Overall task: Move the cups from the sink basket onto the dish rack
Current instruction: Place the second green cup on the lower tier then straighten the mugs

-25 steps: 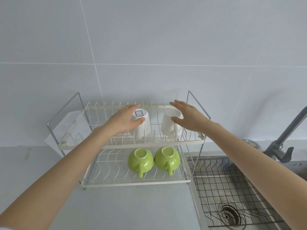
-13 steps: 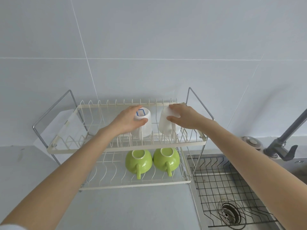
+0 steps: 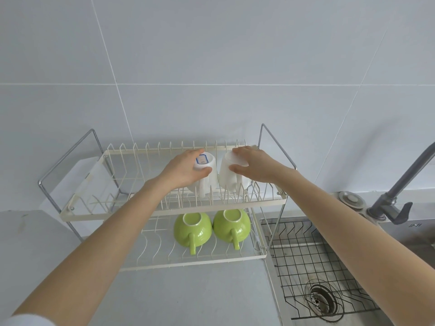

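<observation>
Two white cups stand upside down on the top tier of the cream wire dish rack [image 3: 164,209]. My left hand [image 3: 181,170] grips the left white cup [image 3: 208,177], which has a blue label on its base. My right hand [image 3: 254,167] grips the right white cup [image 3: 229,177] from above. Two green cups [image 3: 191,228] [image 3: 231,225] lie upside down on the lower tier, handles toward me. The black wire sink basket [image 3: 313,260] at the right holds no cups.
A grey faucet [image 3: 400,182] rises at the far right behind the steel sink, whose drain [image 3: 321,296] shows through the basket. A white tray [image 3: 77,182] leans behind the rack's left end. Tiled wall stands close behind; grey counter lies in front.
Both hands have closed around the white cups, from fingers spread above them to gripping. The view has shifted slightly, and the cups stay on the top tier.
</observation>
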Available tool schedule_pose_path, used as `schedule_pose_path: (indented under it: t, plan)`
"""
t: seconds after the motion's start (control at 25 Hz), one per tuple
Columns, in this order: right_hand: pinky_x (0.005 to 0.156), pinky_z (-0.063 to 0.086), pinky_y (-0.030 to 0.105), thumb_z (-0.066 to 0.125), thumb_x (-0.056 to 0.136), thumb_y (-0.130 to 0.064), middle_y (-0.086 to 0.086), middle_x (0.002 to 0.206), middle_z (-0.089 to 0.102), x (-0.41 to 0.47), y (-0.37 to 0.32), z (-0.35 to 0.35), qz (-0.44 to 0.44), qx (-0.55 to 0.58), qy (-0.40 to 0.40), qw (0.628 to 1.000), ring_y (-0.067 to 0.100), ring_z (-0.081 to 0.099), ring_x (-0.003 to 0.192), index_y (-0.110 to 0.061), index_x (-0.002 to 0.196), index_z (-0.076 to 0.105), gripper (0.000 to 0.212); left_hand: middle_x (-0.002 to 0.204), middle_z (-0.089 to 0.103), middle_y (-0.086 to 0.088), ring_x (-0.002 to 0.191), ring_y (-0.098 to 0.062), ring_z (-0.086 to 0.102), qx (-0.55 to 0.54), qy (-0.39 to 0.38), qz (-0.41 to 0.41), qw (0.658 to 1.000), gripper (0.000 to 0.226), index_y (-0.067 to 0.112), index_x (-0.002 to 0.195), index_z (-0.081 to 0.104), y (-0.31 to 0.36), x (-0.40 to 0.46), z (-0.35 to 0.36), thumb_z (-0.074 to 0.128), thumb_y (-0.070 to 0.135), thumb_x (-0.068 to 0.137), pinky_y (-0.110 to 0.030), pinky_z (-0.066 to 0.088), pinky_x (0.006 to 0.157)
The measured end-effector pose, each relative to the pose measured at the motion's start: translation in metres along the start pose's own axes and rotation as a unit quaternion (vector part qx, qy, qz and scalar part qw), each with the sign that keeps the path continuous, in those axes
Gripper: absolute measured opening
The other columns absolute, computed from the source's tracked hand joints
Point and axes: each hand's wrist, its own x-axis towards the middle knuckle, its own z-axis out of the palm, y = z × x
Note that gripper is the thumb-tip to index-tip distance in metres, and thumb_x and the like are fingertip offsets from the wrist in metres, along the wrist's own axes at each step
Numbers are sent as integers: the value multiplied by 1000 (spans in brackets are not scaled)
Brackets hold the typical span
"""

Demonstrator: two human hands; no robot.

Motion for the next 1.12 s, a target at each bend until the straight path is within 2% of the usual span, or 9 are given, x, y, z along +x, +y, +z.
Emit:
schedule_pose_path:
  t: [0.28, 0.64, 0.96, 1.12]
  plan:
    - [108, 26, 32, 49, 93, -31, 6, 147, 36, 1, 0, 0, -5, 6, 3, 1000, 25, 31, 135, -13, 141, 32, 54, 139, 48, -5, 125, -26, 45, 4, 15, 5, 1000, 56, 20, 136, 38, 0, -3, 1, 56, 33, 85, -33, 36, 101]
    - [108, 28, 33, 51, 92, -30, 6, 146, 37, 6, 0, 6, -5, 25, 11, 1000, 25, 30, 135, -14, 141, 32, 56, 144, 44, -3, 130, -24, 41, 5, 21, -1, 1000, 58, 19, 137, 37, -5, -3, 2, 56, 33, 84, -34, 34, 106]
    - [108, 29, 33, 51, 92, -31, 4, 148, 33, 8, 0, 8, -4, 27, 15, 1000, 24, 31, 136, -15, 142, 29, 58, 152, 28, 0, 136, -24, 34, 72, 8, 10, 997, 59, 21, 142, 23, -2, -7, 2, 45, 36, 89, -37, 31, 107]
    - [112, 24, 34, 49, 92, -34, 3, 153, 27, 9, -1, 3, -10, 5, -9, 1000, 23, 23, 141, -15, 145, 24, 62, 158, 10, -4, 141, -25, 26, 120, -26, 16, 992, 62, 23, 145, 11, 5, -10, -3, 39, 40, 92, -38, 27, 110]
